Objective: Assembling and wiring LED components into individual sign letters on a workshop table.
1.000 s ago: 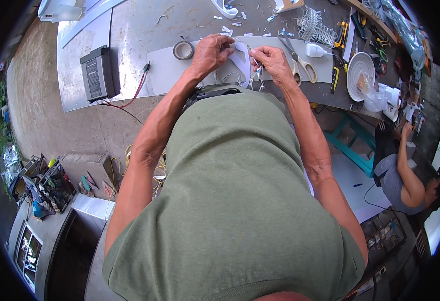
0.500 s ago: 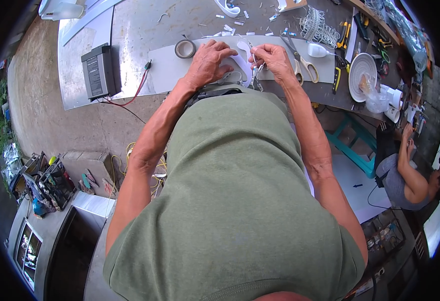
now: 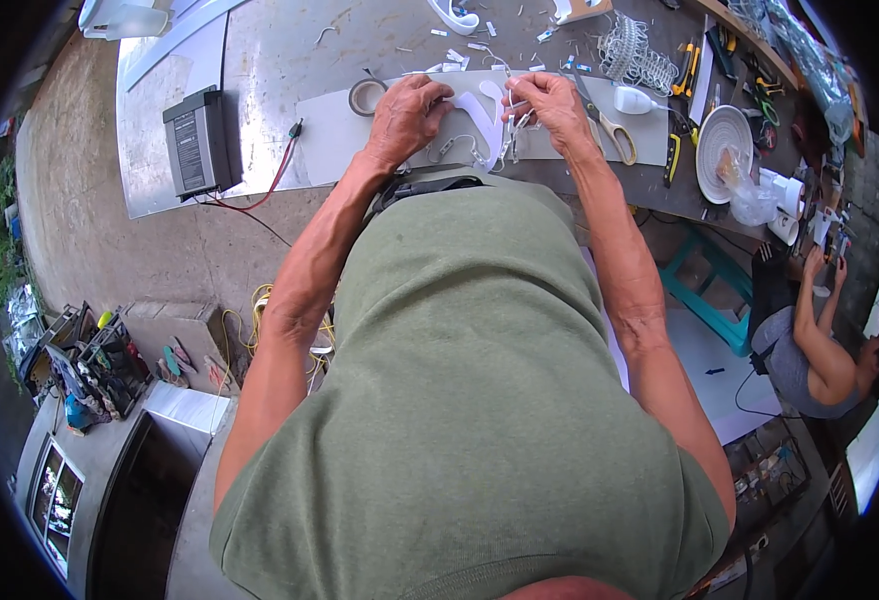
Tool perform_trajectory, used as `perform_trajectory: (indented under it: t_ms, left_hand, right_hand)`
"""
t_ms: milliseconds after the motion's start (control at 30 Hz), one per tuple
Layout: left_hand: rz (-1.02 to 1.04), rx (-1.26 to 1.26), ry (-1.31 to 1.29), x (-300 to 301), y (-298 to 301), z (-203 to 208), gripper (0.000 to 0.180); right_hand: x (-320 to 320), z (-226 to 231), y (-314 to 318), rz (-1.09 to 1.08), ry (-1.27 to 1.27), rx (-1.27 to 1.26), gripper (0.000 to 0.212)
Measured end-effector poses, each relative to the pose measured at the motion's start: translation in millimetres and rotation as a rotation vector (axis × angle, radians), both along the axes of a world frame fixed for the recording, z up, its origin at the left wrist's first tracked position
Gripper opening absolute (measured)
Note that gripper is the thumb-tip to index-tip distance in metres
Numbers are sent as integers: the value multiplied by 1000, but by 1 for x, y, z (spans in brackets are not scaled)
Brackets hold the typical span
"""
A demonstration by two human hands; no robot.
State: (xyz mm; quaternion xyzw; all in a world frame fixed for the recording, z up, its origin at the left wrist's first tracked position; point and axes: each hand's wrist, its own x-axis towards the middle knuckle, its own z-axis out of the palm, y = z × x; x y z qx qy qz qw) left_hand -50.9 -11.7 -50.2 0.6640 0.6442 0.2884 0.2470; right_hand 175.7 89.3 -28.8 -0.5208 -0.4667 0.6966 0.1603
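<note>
A white V-shaped piece with rounded ends [image 3: 480, 118] lies on the grey sheet in front of me. My right hand [image 3: 550, 108] is closed on a white wire strand [image 3: 508, 148] with small modules along it, which dangles over the piece's right arm. On the other side, my left hand [image 3: 406, 120] has its fingers curled beside the top of the piece's left arm; whatever lies between its fingertips is hidden. More of the white wire loops on the sheet between that hand and the piece. A tape roll [image 3: 366, 97] sits just left of my left hand.
Scissors [image 3: 615, 135] and a white bulb-shaped item [image 3: 636, 100] lie to the right. Beyond are a coil of white wire modules [image 3: 639, 58], cutters, and a round white dish [image 3: 724, 150]. A black power box [image 3: 197, 145] stands left. Another person [image 3: 809, 345] works at far right.
My left hand has drawn back slightly left, baring more of the white piece and wire. My right hand has shifted a little right and down with the wire strand.
</note>
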Motion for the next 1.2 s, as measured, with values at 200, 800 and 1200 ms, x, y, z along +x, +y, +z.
perform_trajectory:
  t_ms: [200, 800, 1200]
  left_hand:
    - [-265, -31, 158, -5, -27, 26, 31]
    - [-208, -22, 443, -26, -61, 33, 20]
    - [-404, -149, 137, 15, -33, 51, 31]
  right_hand:
    - [3, 4, 4, 40, -38, -61, 23]
    - [1, -13, -3, 77, -81, -152, 27]
    - [16, -22, -9, -93, 14, -172, 28]
